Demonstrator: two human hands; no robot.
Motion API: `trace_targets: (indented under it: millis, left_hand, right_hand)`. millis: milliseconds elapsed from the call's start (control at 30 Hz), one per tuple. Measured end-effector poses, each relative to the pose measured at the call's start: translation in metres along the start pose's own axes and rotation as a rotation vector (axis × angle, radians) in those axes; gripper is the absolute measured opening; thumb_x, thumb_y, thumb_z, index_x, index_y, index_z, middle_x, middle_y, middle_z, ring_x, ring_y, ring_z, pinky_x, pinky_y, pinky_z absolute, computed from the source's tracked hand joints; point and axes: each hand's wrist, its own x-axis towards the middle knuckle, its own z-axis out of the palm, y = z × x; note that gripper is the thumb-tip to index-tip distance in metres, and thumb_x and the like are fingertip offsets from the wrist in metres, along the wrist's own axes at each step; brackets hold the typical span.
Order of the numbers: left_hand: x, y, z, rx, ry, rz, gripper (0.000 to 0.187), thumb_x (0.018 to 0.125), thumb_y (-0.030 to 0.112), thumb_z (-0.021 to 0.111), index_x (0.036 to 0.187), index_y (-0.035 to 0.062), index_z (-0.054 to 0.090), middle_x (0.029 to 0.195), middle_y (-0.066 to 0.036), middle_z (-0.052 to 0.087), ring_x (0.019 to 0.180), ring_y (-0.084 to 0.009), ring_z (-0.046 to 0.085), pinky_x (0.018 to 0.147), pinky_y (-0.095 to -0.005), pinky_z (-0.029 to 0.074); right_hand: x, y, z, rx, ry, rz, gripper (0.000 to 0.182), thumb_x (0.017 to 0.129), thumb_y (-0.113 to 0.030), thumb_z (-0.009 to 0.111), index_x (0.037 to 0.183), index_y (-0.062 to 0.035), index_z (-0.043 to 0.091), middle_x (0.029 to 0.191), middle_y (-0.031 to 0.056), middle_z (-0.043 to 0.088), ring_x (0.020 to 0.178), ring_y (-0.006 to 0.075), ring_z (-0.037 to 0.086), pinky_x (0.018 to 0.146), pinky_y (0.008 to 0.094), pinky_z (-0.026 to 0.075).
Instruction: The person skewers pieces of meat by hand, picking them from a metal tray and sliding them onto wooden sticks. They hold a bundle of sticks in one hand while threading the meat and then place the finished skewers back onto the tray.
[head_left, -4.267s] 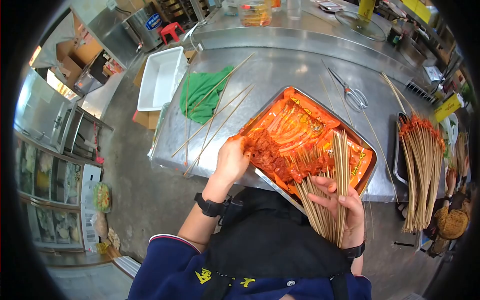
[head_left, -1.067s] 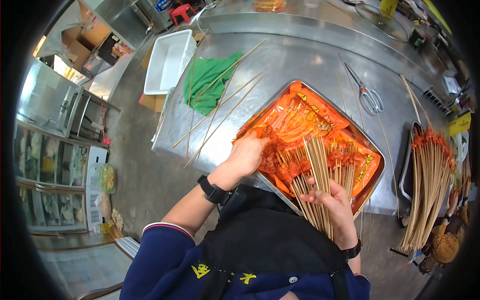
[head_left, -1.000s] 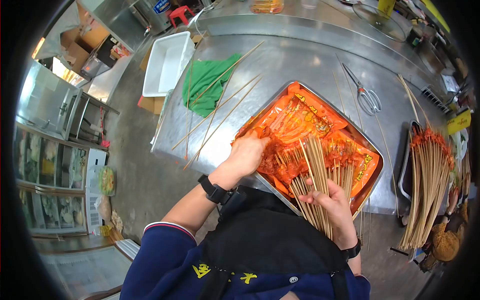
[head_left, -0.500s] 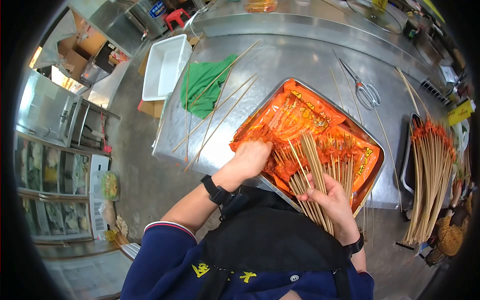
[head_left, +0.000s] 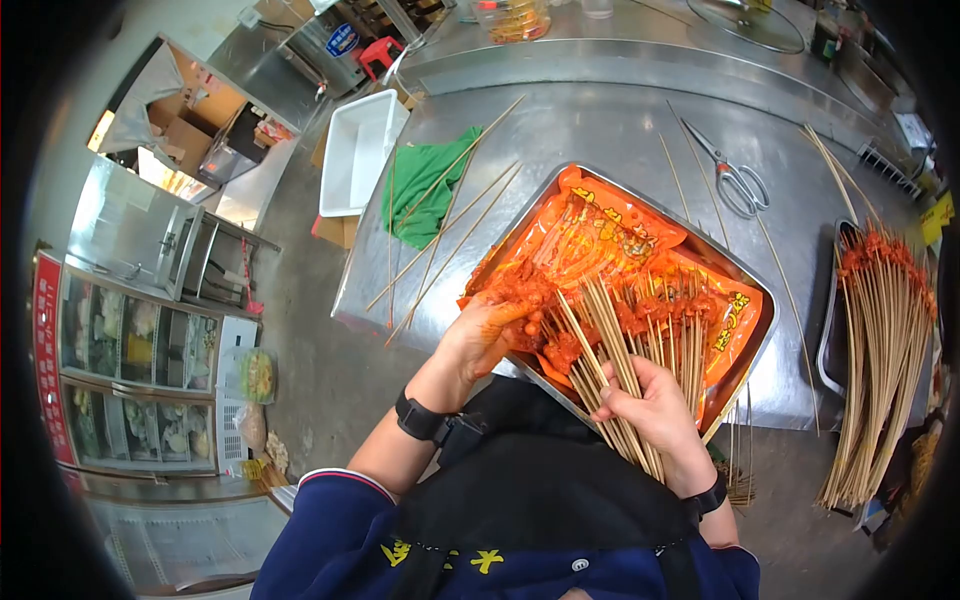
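Note:
A metal tray point(head_left: 745, 372) holds an orange plastic bag point(head_left: 640, 222) and many wooden skewers with red-coated meat point(head_left: 690, 303). My right hand point(head_left: 655, 415) is closed around a bundle of bare wooden sticks point(head_left: 612, 330), which slants over the tray's near side. At the tray's left corner, my left hand point(head_left: 478, 335) has its fingers wrapped round red-coated meat pieces point(head_left: 522, 288). Red sauce stains its fingers. The meat lies close to the left of the skewers.
Scissors point(head_left: 738, 185) and loose sticks lie on the steel table point(head_left: 560, 125). A green cloth point(head_left: 425, 190) and white bin point(head_left: 360, 145) are at the left. Another tray point(head_left: 828, 345) of meat skewers point(head_left: 885, 330) stands at the right.
My left hand has turned and lifted slightly, showing its sauce-stained fingers and more of the meat. My right hand still grips the stick bundle. The whole view has shifted a little.

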Motion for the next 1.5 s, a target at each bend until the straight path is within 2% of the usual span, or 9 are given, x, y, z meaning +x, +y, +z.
trace_targets:
  millis: [133, 267, 367, 467, 533, 633, 1067, 1367, 1500]
  left_hand:
    - [-0.010, -0.007, 0.011, -0.186, 0.016, -0.018, 0.023, 0.083, 0.008, 0.053, 0.104, -0.0012, 0.050, 0.087, -0.009, 0.058, 0.066, -0.0139, 0.055, 0.053, -0.0226, 0.045]
    - [-0.008, -0.010, 0.004, -0.101, -0.102, 0.018, 0.025, 0.083, 0.010, 0.053, 0.106, 0.0001, 0.049, 0.086, -0.008, 0.057, 0.071, -0.0138, 0.054, 0.055, -0.0231, 0.045]
    - [-0.005, -0.001, 0.015, -0.021, -0.065, -0.002, 0.026, 0.084, 0.013, 0.053, 0.107, 0.0022, 0.048, 0.086, -0.008, 0.056, 0.072, -0.0137, 0.053, 0.056, -0.0244, 0.045]
    - [-0.006, 0.003, 0.021, -0.171, 0.083, 0.056, 0.028, 0.085, 0.014, 0.052, 0.110, 0.0040, 0.046, 0.087, -0.007, 0.055, 0.071, -0.0133, 0.053, 0.055, -0.0246, 0.044]
    - [0.001, -0.004, 0.002, -0.234, -0.065, 0.020, 0.032, 0.086, 0.015, 0.051, 0.114, 0.0043, 0.043, 0.093, -0.007, 0.055, 0.072, -0.0140, 0.054, 0.056, -0.0254, 0.045]
    - [0.005, -0.005, -0.007, -0.285, -0.103, 0.022, 0.032, 0.086, 0.014, 0.049, 0.116, 0.0043, 0.043, 0.094, -0.006, 0.056, 0.072, -0.0148, 0.054, 0.057, -0.0259, 0.045]
    - [0.009, -0.007, -0.029, -0.457, -0.214, -0.046, 0.027, 0.083, 0.008, 0.051, 0.109, 0.0002, 0.047, 0.090, -0.009, 0.057, 0.073, -0.0163, 0.055, 0.060, -0.0267, 0.046]
    - [0.006, -0.006, -0.027, -0.276, -0.220, -0.005, 0.021, 0.081, 0.007, 0.055, 0.099, -0.0038, 0.054, 0.091, -0.011, 0.058, 0.071, -0.0167, 0.056, 0.059, -0.0268, 0.047]
    - [0.007, 0.001, -0.022, -0.267, -0.265, -0.132, 0.022, 0.081, 0.008, 0.056, 0.100, -0.0034, 0.054, 0.091, -0.010, 0.059, 0.071, -0.0163, 0.056, 0.058, -0.0265, 0.047]
  right_hand:
    - [-0.003, -0.001, -0.005, -0.018, -0.028, 0.024, 0.019, 0.075, 0.002, 0.057, 0.092, 0.0020, 0.050, 0.074, 0.0025, 0.051, 0.059, 0.0111, 0.057, 0.057, 0.0240, 0.050]
    - [-0.004, -0.005, -0.004, -0.039, -0.063, 0.045, 0.021, 0.072, 0.004, 0.057, 0.091, 0.0010, 0.050, 0.071, 0.0018, 0.049, 0.057, 0.0107, 0.056, 0.054, 0.0234, 0.049]
    - [-0.003, -0.008, 0.000, -0.006, -0.038, 0.054, 0.024, 0.071, 0.005, 0.057, 0.093, 0.0004, 0.049, 0.071, 0.0009, 0.048, 0.057, 0.0102, 0.055, 0.052, 0.0228, 0.049]
    - [-0.002, -0.003, 0.007, -0.033, 0.010, 0.082, 0.023, 0.071, 0.005, 0.057, 0.093, 0.0002, 0.050, 0.071, 0.0008, 0.047, 0.057, 0.0100, 0.055, 0.051, 0.0227, 0.049]
    - [0.000, 0.000, 0.010, -0.020, 0.025, 0.052, 0.023, 0.069, 0.006, 0.057, 0.090, 0.0003, 0.050, 0.069, 0.0014, 0.049, 0.054, 0.0104, 0.055, 0.049, 0.0228, 0.048]
    - [0.000, -0.004, 0.020, -0.050, 0.062, 0.040, 0.022, 0.068, 0.006, 0.057, 0.088, 0.0000, 0.050, 0.066, 0.0014, 0.049, 0.052, 0.0103, 0.055, 0.049, 0.0227, 0.047]
    - [0.004, -0.006, 0.037, -0.205, 0.098, 0.076, 0.014, 0.073, 0.002, 0.056, 0.085, -0.0004, 0.050, 0.067, 0.0021, 0.052, 0.053, 0.0089, 0.054, 0.048, 0.0214, 0.046]
    - [0.003, -0.005, 0.030, -0.181, 0.070, 0.069, 0.014, 0.076, 0.002, 0.057, 0.088, -0.0001, 0.051, 0.071, 0.0031, 0.053, 0.055, 0.0085, 0.055, 0.047, 0.0198, 0.046]
    - [0.002, -0.005, 0.026, -0.111, 0.056, 0.068, 0.015, 0.075, 0.003, 0.058, 0.088, 0.0003, 0.052, 0.070, 0.0037, 0.054, 0.055, 0.0100, 0.055, 0.047, 0.0217, 0.045]
